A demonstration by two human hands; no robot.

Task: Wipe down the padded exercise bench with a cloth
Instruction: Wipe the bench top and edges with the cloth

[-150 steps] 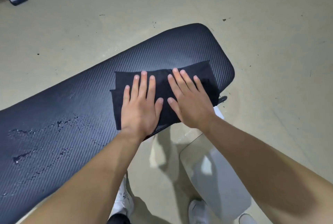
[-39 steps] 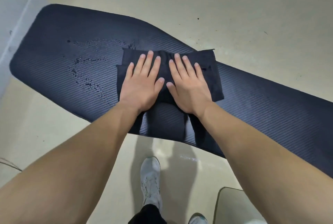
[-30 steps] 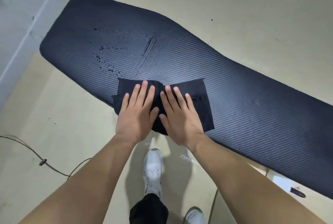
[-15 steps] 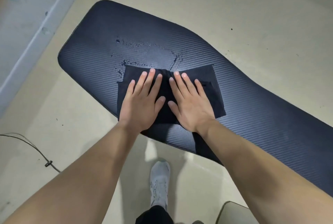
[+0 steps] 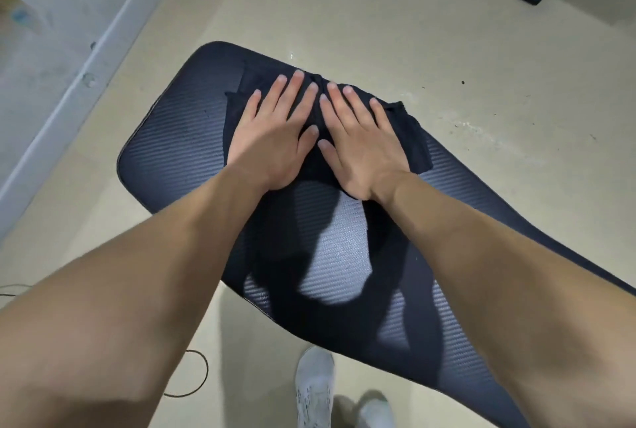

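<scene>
Your left hand (image 5: 272, 142) and right hand (image 5: 361, 145) lie flat with fingers straight, gripping nothing and pressing the dark cloth (image 5: 414, 138) onto the padded bench (image 5: 172, 152) at its far edge, near its rounded end. The pad showing around the cloth looks dry, so this end seems nearly done. The bench's other end runs out of view, and your forearms and their shadows hide much of its near side.

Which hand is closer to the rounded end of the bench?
Left. The left hand lies on the cloth nearer the bench end; the right hand lies beside it, farther along.
</scene>
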